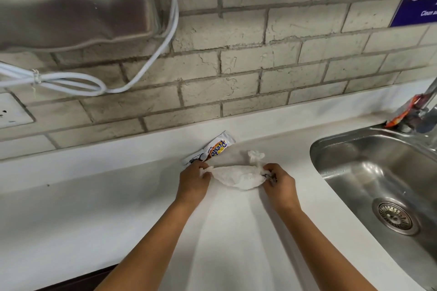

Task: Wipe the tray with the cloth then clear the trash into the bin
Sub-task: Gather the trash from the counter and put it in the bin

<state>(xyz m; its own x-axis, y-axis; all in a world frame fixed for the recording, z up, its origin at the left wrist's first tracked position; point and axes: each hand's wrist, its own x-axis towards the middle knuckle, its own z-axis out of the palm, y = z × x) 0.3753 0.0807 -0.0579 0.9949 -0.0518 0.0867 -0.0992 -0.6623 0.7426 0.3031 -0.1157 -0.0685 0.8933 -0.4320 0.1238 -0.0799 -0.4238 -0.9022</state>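
Both hands are clamped on the crumpled white paper cloth (238,177) stretched between them on the white countertop (118,208) — the left hand (194,181) pinching one end, the right hand (279,182) the other. It looks feather-light, limp and easily torn — best bunched whole in one fist. The white printed snack wrapper (209,150) just behind looks slippery; pinch its edge.

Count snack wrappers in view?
2. A white snack wrapper lies on the countertop against the wall, just behind the left hand. An orange wrapper sits at the faucet base behind the sink. Others may lie outside the frame.
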